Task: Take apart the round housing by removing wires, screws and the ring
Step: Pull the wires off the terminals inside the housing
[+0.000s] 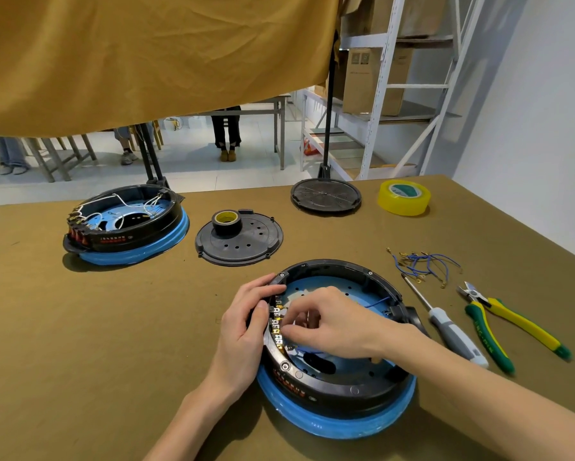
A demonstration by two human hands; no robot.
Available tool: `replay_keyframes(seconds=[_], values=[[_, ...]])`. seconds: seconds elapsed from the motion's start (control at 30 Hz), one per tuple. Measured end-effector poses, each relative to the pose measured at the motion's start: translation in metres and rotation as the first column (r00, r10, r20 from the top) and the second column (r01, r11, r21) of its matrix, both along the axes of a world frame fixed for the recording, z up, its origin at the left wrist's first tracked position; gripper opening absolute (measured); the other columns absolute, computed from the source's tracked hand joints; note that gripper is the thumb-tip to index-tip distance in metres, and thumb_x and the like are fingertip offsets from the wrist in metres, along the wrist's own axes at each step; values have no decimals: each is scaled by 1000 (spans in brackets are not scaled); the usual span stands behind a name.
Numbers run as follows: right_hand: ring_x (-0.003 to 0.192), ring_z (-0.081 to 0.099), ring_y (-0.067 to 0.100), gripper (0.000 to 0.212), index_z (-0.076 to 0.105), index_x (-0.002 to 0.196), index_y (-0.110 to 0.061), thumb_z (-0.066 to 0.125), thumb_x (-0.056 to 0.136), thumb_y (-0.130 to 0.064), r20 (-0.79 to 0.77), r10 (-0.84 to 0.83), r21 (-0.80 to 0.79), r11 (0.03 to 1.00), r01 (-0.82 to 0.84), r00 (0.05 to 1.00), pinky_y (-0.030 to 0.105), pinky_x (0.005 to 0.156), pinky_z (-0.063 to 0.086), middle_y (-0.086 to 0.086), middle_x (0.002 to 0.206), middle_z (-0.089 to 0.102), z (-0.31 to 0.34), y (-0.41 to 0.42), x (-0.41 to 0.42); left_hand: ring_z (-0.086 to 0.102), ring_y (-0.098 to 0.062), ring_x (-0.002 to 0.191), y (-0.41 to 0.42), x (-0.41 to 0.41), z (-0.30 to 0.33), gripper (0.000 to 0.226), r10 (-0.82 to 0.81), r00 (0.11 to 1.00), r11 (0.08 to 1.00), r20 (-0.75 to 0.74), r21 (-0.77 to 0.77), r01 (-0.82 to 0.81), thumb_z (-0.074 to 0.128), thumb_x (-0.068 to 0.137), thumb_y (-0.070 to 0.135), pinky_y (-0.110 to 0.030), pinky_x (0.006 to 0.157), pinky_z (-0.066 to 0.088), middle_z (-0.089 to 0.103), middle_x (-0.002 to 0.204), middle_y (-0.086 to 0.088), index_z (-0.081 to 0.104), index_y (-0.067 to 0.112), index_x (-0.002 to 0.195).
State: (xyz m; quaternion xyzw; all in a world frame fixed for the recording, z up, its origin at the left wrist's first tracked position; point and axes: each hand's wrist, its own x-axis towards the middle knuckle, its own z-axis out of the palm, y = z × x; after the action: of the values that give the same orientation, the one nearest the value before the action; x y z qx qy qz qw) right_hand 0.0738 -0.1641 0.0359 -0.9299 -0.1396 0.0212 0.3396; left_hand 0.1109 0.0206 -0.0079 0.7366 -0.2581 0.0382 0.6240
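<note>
Housing [337,377] is sitting near table's [96,361] front edge | your left hand [246,331] is gripping its left rim | your right hand [326,322] is reaching inside, fingertips pinching at the terminals [278,329]

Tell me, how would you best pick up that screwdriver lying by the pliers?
Probably by the grey handle of the screwdriver, coming from above. It lies flat on the table, handle toward the person, shaft pointing away, with bare cloth between it and the pliers.
</note>
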Motion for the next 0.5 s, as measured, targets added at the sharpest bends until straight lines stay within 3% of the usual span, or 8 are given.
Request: replay_keyframes(seconds=[0.07,0.2,0.33,0.5], values=[[67,58,6,18,78,87,-30,67,94,-42,36,-41,45,998,40,998,21,60,45,-13,74,67,-1,2,1,52,-2,133,0,0,-1,37,0,1000,1000,-2,-4,0,43,99,23,-13,108,41,61,138,9,71,19,122],[66,63,6,12,79,96,-24,70,93,-31,90,-176,110,980,166,980,28,66,55,-9,73,70,3,0,10,52,-1,133,-1,0,-1,38,-1,1000,1000,4,-14,1,43,99,21,-13,107,41,62,137,10,70,19,125],[67,61,-2,17,80,98,-24,68,93,-35,21,-103,-43,994,104,994,14,60,44,-9,75,70,9,5,17,53,-1,133,-1,1,-1,37,0,1000,1000,11,-24,1,43,99,20,-12,106,40,63,136,12,70,21,125],[63,63,6,17,79,99,-21,71,91,-33,-75,-69,-62,996,64,995,26,64,54,-3,76,72,15,5,20,52,-1,133,-1,1,-2,37,-4,1000,1000,-1,-27,4,43,99,22,-13,108,40,63,135,13,70,24,123]])
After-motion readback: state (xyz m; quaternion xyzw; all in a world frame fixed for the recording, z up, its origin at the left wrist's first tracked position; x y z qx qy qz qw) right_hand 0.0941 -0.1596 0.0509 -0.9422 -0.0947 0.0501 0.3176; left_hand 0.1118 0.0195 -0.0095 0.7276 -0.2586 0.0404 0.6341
